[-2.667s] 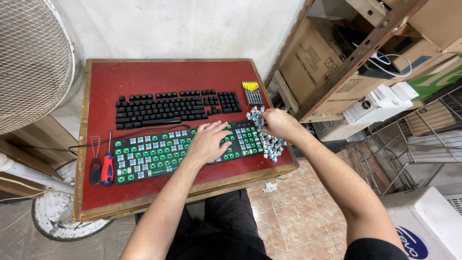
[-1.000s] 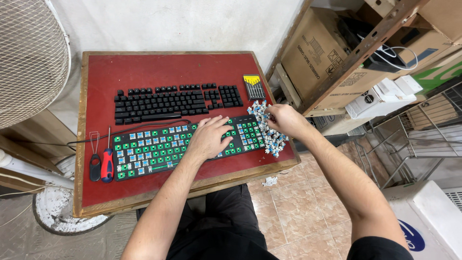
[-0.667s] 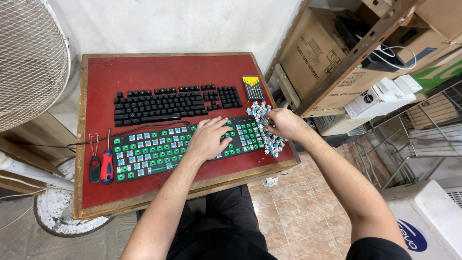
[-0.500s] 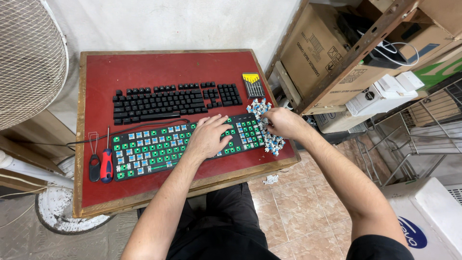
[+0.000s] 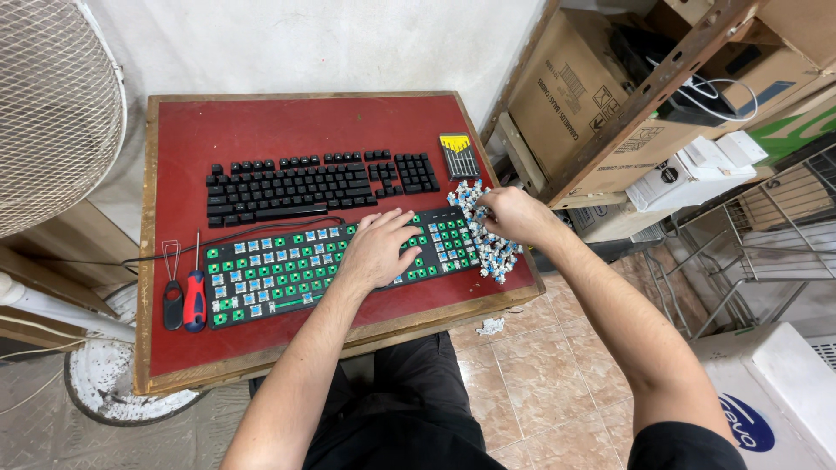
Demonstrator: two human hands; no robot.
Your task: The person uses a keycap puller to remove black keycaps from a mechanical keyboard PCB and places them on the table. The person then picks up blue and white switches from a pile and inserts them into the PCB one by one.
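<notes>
A red-topped wooden desk (image 5: 261, 122) stands against a pale wall, cardboard boxes (image 5: 575, 87) at upper right. Near the lower edge, the left hand (image 5: 379, 248) lies flat, fingers spread, on a stripped keyboard with green plate and blue switches (image 5: 287, 270). Right of centre, the right hand (image 5: 514, 216) is curled over a pile of loose blue-and-white switches (image 5: 492, 248); what it pinches I cannot tell. Farther up lies a black keyboard (image 5: 305, 183).

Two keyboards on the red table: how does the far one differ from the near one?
The far keyboard carries black keycaps all over; the near keyboard is stripped, showing a green plate with blue-topped switches. The far keyboard lies untouched; the near keyboard has the left hand resting on it, while the right hand is at the pile of loose switches beside it. Both are full-size, black-framed and lie parallel on the red table.
</notes>
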